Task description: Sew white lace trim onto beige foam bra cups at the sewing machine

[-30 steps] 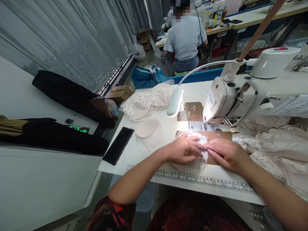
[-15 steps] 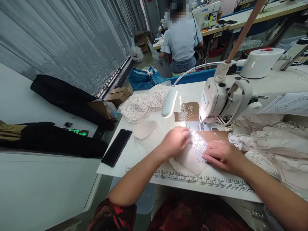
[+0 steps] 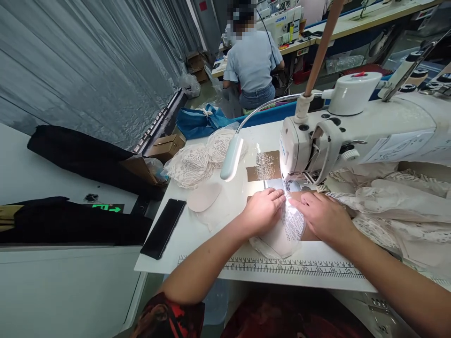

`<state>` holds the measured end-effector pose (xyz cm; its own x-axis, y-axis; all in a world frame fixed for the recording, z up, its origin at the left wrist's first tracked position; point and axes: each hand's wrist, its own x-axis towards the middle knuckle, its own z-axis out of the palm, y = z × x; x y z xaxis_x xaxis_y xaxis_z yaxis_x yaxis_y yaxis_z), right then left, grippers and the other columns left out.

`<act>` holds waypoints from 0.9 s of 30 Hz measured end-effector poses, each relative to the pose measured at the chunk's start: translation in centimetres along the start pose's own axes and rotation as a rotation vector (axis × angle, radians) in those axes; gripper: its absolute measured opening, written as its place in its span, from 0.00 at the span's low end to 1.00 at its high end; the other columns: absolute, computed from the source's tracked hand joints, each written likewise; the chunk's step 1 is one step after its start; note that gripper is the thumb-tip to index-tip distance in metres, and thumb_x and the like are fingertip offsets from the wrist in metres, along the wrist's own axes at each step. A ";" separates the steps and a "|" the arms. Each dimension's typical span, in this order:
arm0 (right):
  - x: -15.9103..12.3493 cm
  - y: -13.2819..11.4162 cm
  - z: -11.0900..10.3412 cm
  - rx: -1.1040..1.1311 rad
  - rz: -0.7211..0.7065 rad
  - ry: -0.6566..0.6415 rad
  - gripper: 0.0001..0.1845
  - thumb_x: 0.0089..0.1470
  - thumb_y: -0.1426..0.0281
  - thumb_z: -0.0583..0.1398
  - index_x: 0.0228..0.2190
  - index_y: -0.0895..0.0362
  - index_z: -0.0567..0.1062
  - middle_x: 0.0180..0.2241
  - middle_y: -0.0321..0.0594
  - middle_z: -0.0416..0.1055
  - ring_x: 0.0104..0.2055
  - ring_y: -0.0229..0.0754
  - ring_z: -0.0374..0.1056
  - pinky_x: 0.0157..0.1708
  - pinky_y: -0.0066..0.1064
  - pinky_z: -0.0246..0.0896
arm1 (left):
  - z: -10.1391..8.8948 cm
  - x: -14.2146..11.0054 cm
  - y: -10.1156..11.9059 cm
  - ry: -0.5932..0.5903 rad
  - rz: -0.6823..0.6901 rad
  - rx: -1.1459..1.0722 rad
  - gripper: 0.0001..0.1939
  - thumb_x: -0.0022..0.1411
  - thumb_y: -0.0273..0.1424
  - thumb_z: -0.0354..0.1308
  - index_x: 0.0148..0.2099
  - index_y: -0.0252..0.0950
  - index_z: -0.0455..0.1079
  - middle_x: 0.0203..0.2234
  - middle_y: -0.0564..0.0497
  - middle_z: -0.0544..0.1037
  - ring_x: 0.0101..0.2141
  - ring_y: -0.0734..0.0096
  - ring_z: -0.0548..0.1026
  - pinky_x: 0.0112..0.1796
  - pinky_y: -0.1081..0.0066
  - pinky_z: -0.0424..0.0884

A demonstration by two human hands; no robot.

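A pale cup-shaped fabric piece with white lace [image 3: 293, 224] lies at the sewing machine's needle area [image 3: 287, 184], its plain rounded part toward the front edge. My left hand [image 3: 265, 209] is on its left side, fingers close together and pressing the cloth near the presser foot. From the right, my right hand [image 3: 322, 216] holds the lace edge with its fingertips by the needle, the other fingers bent. The fingertips of both hands nearly meet there. My palms hide part of the piece, and the needle tip is too small to make out.
A lamp [image 3: 231, 158] on a bendable neck hangs left of the machine head. Lace cups [image 3: 192, 164], a loose oval piece [image 3: 205, 197] and a black phone [image 3: 163, 228] lie left. Lace garments [image 3: 394, 202] are heaped right. A ruler strip [image 3: 275, 266] runs along the front. Another person [image 3: 251, 63] sits beyond.
Both hands have moved closer together at the needle, and the lace piece has turned so its lace runs up to the presser foot. My view has shifted slightly right.
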<state>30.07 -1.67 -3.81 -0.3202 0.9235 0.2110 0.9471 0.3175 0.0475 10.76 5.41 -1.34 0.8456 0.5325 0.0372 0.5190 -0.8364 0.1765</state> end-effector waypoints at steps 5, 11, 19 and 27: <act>0.1 0.0 0.4 -0.019 0.066 0.060 0.24 0.53 0.81 0.54 0.46 0.51 0.78 0.31 0.41 0.73 0.33 0.44 0.62 0.30 0.33 0.50 | -0.1 0.9 0.0 -0.021 -0.002 0.003 0.21 0.67 0.30 0.47 0.58 0.27 0.67 0.57 0.41 0.70 0.54 0.55 0.69 0.52 0.57 0.71; 0.3 -0.1 0.5 -0.004 0.091 0.077 0.23 0.52 0.81 0.54 0.45 0.52 0.79 0.29 0.40 0.72 0.28 0.41 0.60 0.26 0.33 0.47 | 0.0 1.1 -0.9 -0.033 0.013 -0.025 0.23 0.65 0.30 0.48 0.59 0.28 0.66 0.59 0.40 0.68 0.57 0.55 0.67 0.55 0.55 0.68; 0.5 -0.1 0.8 0.025 0.075 0.119 0.23 0.52 0.82 0.54 0.46 0.55 0.79 0.28 0.39 0.72 0.25 0.39 0.60 0.26 0.33 0.50 | -0.8 1.9 -2.9 -0.181 0.081 -0.032 0.28 0.64 0.30 0.49 0.65 0.28 0.59 0.65 0.38 0.58 0.64 0.55 0.57 0.60 0.56 0.60; -0.4 1.3 1.3 0.182 0.070 0.171 0.18 0.56 0.77 0.51 0.41 0.59 0.79 0.36 0.44 0.78 0.34 0.43 0.71 0.30 0.32 0.61 | -1.4 0.2 -1.0 -0.002 0.075 -0.066 0.15 0.65 0.31 0.51 0.51 0.34 0.71 0.48 0.43 0.74 0.48 0.59 0.72 0.48 0.61 0.68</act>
<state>31.42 -1.38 -5.13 -0.2311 0.8997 0.3703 0.9420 0.3020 -0.1461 10.19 6.53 -0.11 0.8823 0.4680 0.0509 0.4444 -0.8636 0.2380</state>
